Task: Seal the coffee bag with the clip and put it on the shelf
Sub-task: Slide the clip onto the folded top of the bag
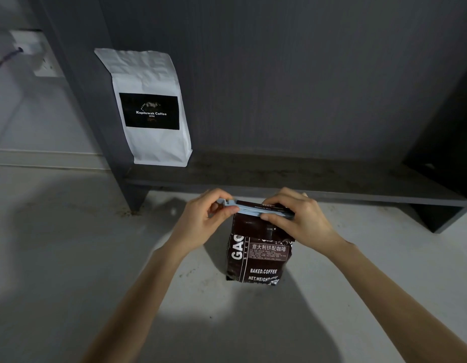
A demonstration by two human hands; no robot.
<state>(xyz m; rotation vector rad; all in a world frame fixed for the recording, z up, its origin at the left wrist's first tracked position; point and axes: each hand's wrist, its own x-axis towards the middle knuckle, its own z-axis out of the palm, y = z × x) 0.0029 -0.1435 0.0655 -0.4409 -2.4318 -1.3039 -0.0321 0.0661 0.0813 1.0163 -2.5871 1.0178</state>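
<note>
Pale bench (69,258) carries the dark coffee bag (258,255) upright before the grey shelf (279,176). Left hand (201,218) and right hand (297,218) both pinch the blue clip (249,209) across its folded top.

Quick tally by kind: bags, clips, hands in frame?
Coffee bags: 2 (white paper coffee bag on the dark grey shelf, dark brown foil coffee bag on the floor)
Clips: 1 (pale blue plastic clip)
Hands: 2 (left, right)
Total: 5
</note>
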